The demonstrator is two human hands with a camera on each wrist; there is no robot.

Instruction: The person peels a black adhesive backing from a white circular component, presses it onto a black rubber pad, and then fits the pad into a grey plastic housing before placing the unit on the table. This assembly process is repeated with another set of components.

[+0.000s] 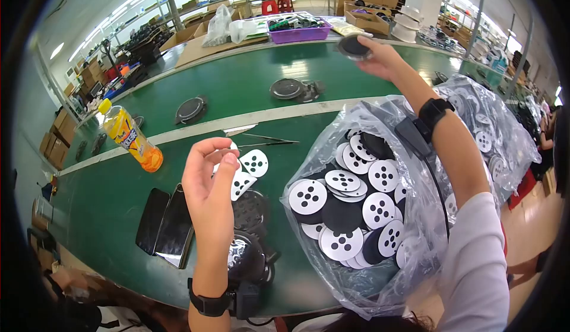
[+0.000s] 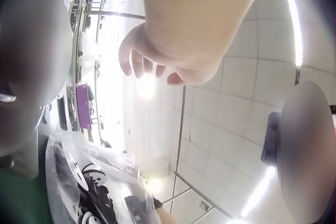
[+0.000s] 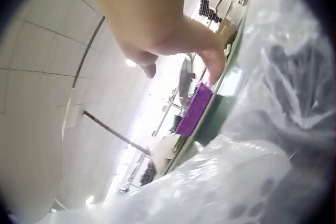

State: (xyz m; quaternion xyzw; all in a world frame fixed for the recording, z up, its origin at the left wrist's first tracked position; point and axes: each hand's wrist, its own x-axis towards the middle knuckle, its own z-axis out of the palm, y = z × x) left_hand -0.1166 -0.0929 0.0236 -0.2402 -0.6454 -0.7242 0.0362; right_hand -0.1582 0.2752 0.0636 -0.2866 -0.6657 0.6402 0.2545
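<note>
My right hand (image 1: 382,60) is stretched out over the far green belt and grips a round black disc-shaped part (image 1: 354,46) by its edge. In the right wrist view the same round part (image 3: 185,79) shows nearly edge-on, thumb and fingers about it. My left hand (image 1: 208,180) is raised over the near table, fingers loosely bent, with nothing in it in the left wrist view. Just beyond its fingers lie white dotted discs (image 1: 255,163). Under the left forearm sit a dark round part (image 1: 249,210) and a shiny black domed part (image 1: 245,256).
A clear plastic bag (image 1: 309,171) of black and white discs (image 1: 362,198) stands at right, another bag (image 1: 475,106) behind it. Tweezers (image 1: 270,138), a black phone-like slab (image 1: 153,218) and an orange drink bottle (image 1: 132,136) lie or stand left. Round black parts (image 1: 287,88) rest on the belt.
</note>
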